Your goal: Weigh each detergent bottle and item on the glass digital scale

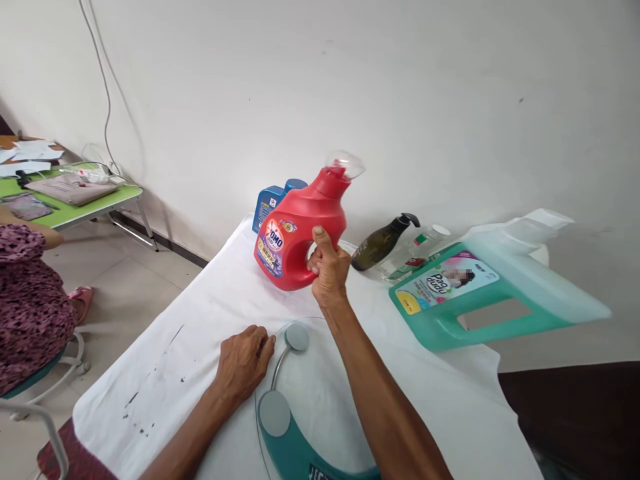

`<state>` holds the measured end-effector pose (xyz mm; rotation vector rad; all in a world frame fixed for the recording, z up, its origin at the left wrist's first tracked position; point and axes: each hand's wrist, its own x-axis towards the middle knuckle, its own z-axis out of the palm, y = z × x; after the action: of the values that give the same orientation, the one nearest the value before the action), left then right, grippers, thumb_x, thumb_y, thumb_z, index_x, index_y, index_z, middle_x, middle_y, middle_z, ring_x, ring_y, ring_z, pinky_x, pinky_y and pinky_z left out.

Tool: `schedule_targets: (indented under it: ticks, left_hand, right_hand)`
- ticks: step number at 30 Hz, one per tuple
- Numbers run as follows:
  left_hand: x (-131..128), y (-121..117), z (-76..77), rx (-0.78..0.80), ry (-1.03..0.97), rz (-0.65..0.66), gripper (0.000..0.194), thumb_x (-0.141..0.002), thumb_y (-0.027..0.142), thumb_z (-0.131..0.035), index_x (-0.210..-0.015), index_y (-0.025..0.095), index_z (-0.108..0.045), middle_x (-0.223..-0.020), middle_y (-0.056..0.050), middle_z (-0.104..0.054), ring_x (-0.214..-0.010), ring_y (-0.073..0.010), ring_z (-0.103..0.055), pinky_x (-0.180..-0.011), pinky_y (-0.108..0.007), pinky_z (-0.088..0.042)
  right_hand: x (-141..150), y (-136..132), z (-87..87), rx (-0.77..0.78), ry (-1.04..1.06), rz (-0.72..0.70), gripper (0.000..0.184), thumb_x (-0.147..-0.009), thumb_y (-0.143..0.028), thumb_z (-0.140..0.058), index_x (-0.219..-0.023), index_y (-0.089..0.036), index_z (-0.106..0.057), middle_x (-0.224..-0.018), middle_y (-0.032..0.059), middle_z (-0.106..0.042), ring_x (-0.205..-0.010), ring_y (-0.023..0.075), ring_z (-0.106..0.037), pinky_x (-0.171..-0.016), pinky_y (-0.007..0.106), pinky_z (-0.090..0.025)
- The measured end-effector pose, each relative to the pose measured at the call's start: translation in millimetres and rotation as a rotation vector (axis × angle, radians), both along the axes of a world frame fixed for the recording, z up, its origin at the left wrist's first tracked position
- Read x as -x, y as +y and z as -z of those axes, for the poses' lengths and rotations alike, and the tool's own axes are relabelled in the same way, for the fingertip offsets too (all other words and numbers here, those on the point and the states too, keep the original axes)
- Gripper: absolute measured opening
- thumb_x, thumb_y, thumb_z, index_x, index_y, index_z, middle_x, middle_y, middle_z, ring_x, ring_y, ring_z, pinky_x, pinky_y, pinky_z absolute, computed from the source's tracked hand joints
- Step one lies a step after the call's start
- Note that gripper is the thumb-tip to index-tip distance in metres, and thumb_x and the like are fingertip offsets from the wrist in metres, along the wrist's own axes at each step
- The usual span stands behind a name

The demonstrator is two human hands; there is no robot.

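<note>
My right hand grips the handle of a red OMO laundry detergent bottle. The bottle tilts and has a clear cap on top; it is over the far part of the white-covered table. My left hand rests on the cloth with its fingers curled in, by the rim of a glass bathroom scale. Nothing shows in that hand. The scale has a teal panel and round metal pads, and its near part runs out of view. Behind the red bottle is a blue bottle, partly hidden.
To the right stand a dark pump bottle, a clear bottle and a large green jug, near the wall. At left, a seated person is beside a green table bearing papers and a pouch.
</note>
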<state>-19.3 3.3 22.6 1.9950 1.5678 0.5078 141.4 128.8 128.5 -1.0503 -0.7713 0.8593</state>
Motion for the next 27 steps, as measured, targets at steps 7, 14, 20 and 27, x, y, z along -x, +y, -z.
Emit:
schedule_targets:
  ticks: [7,14,20,27]
  left_hand:
    - [3.3,1.5,-2.8,-0.017,0.039,0.019,0.036,-0.108,0.039,-0.043,-0.082,0.021,-0.059,-0.086,-0.003,-0.068,-0.076,-0.0185,-0.062,-0.066,-0.030,-0.027]
    - [3.9,2.2,-6.9,-0.041,0.081,0.009,0.037,-0.108,0.039,-0.047,-0.079,0.021,-0.061,-0.081,-0.003,-0.067,-0.075,-0.0185,-0.059,-0.065,-0.030,-0.024]
    - [4.0,1.9,-7.7,-0.070,0.086,-0.002,0.036,-0.107,0.039,-0.050,-0.078,0.021,-0.062,-0.079,-0.003,-0.066,-0.073,-0.0181,-0.057,-0.065,-0.031,-0.024]
    - [4.4,2.9,-9.8,-0.079,0.094,-0.014,0.037,-0.106,0.041,-0.050,-0.077,0.021,-0.060,-0.077,-0.002,-0.065,-0.074,-0.0179,-0.056,-0.066,-0.031,-0.026]
  right_hand:
    - [-52.5,-98.8,-42.5,-0.092,-0.138,0.003,0.070,-0.067,-0.075,-0.088,-0.055,-0.025,-0.039,-0.045,-0.0106,-0.026,-0.040,0.0046,-0.022,-0.040,0.025,-0.022]
    - [-83.0,-209.2,-25.7,0.011,-0.169,0.132,0.068,-0.067,-0.065,-0.091,-0.051,-0.023,-0.040,-0.045,-0.0088,-0.028,-0.039,0.0044,-0.023,-0.039,0.023,-0.020]
    - [-91.6,-250.2,3.2,0.031,-0.163,0.155,0.067,-0.071,-0.065,-0.087,-0.050,-0.022,-0.041,-0.043,-0.0085,-0.027,-0.038,0.0052,-0.024,-0.040,0.023,-0.024]
    - [-84.7,-252.1,16.6,-0.045,-0.200,0.161,0.075,-0.071,-0.064,-0.088,-0.047,-0.023,-0.030,-0.044,-0.0077,-0.027,-0.039,0.0061,-0.026,-0.042,0.025,-0.025]
